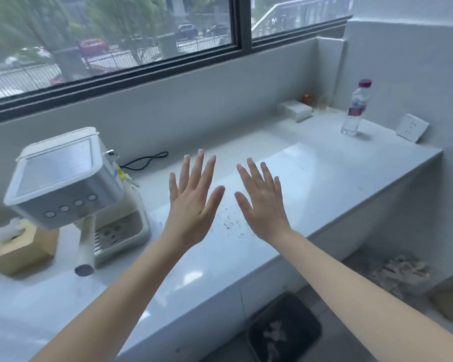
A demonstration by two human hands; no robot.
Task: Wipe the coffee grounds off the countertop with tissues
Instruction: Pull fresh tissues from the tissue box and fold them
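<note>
Hands flat, fingers splayed (2 empty palms) above coffee grounds

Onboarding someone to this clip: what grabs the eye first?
Two bare hands, left hand and right hand, spread open and empty above the white countertop. Between them lies a scatter of dark coffee grounds. At far left, a coffee machine beside a tissue box; a water bottle stands at far right.
</note>
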